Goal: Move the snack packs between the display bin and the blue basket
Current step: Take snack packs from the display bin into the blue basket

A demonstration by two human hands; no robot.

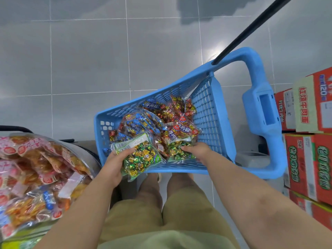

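On grey tiled floor (80, 60), blue basket (212, 169), stacked cartons (309, 166)

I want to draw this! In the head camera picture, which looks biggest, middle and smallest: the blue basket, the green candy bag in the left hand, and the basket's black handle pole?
1. Blue basket, clearly largest.
2. Black handle pole: long but thin.
3. Green candy bag in the left hand: shorter but wider, so these two are close.

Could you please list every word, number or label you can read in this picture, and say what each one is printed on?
"牛肉粒": red and blue snack packs in the blue basket.
"红烧牛肉面": upper red carton at right.
"120": same carton, top edge.
Green characters on the lower carton: too distorted to read.
Labels on the green packs in the hands, and on the bin's packs: too blurred.
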